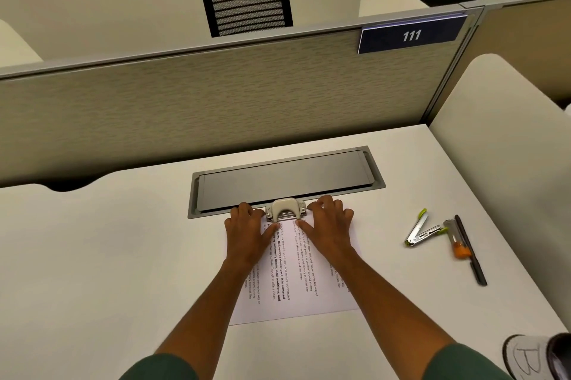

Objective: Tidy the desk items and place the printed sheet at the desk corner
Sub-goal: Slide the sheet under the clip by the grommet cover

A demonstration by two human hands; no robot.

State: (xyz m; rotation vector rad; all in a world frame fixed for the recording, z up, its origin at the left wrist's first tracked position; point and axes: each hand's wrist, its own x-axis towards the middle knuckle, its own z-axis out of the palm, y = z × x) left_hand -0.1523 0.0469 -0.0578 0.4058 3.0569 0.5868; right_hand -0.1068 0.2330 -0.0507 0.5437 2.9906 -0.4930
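Observation:
A printed sheet lies on the white desk, its far edge tucked into a beige hole punch. My left hand rests flat on the sheet just left of the punch, thumb reaching toward its base. My right hand rests on the sheet at the punch's right side, fingers spread and slightly bent. Both forearms cover parts of the sheet's long edges.
A grey cable-tray lid is set into the desk behind the punch. To the right lie an opened stapler, a glue stick with an orange cap and a dark pen. A partition wall stands behind.

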